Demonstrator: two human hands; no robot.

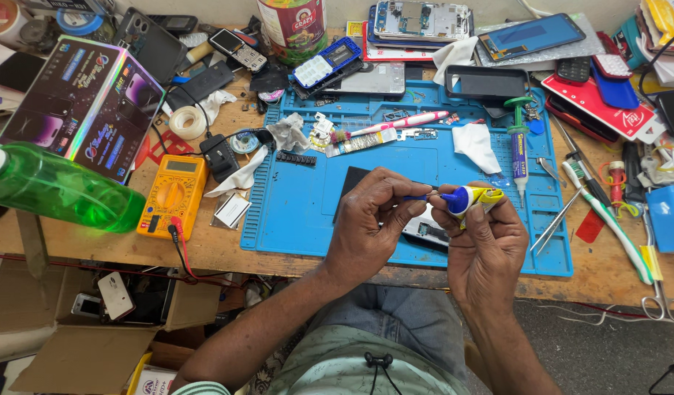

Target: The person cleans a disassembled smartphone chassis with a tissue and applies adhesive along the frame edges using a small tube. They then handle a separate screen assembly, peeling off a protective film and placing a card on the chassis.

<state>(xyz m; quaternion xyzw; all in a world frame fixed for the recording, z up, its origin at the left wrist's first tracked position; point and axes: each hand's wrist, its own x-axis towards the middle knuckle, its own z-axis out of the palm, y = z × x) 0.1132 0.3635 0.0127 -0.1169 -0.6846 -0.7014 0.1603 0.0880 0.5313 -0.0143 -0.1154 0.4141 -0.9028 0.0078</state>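
Note:
My right hand [483, 241] grips a small yellow glue tube [477, 196] with a blue nozzle pointing left. My left hand [373, 219] pinches a thin blue pin or cap [419, 197] at the tip of that nozzle. Both hands hover over the front edge of a blue work mat [293, 212]. Under them lie a dark phone panel [349, 183] and a small phone part [425, 231], mostly hidden by the hands.
A yellow multimeter [172, 196] with leads lies left of the mat, beside a green bottle [59, 189] and a phone box [81, 102]. A white glue tube [519, 157], tweezers [556, 219], a toothbrush [608, 219], scissors [663, 292] and several phones crowd the right and back.

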